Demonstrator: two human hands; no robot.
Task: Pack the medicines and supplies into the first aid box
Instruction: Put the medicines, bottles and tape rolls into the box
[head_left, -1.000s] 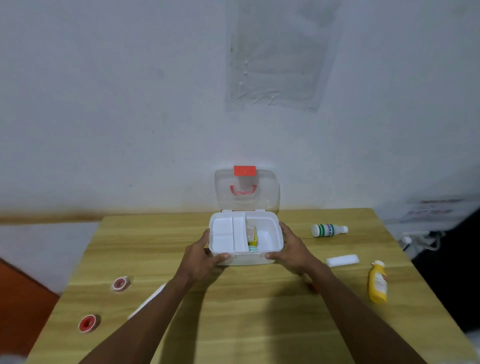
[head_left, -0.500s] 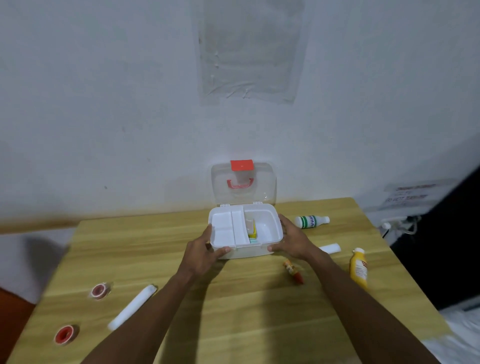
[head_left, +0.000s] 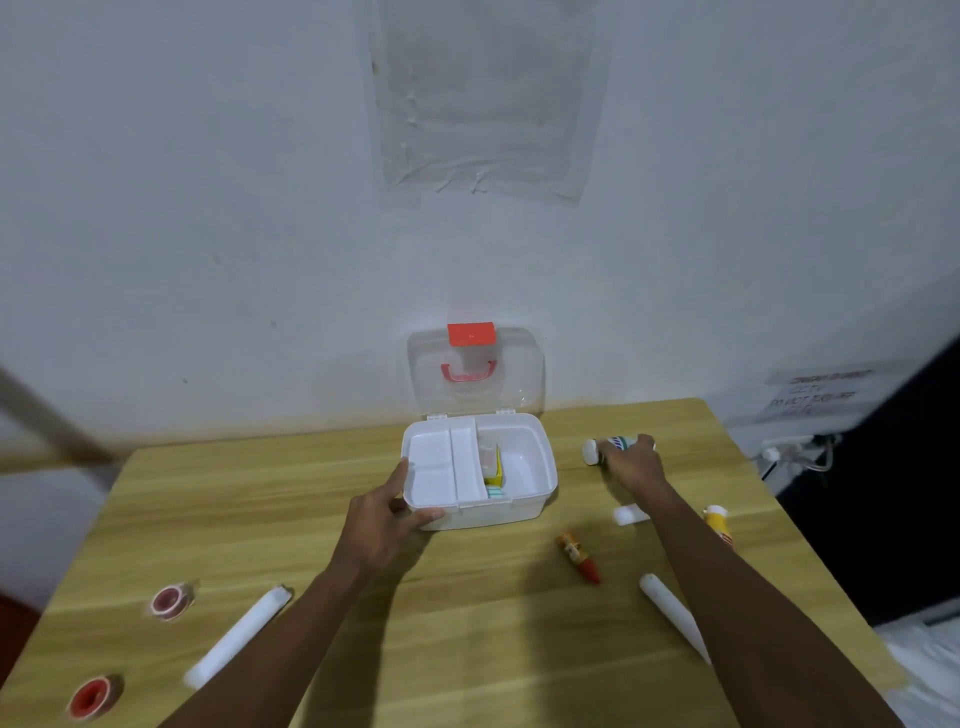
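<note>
Right hand (head_left: 631, 465) tight around bottle (head_left: 594, 451), green label (head_left: 618, 443) illegible; left hand (head_left: 382, 519) tight around box (head_left: 483, 515).

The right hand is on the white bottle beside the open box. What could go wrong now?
The white plastic bottle with a green label lies on its side under the right hand; it may roll away if the grip is poor.
The clear plastic lid of the white first aid box stands upright and may fall shut.
The right arm passes close to the yellow bottle near the edge of the wooden table and may knock it off.
</note>
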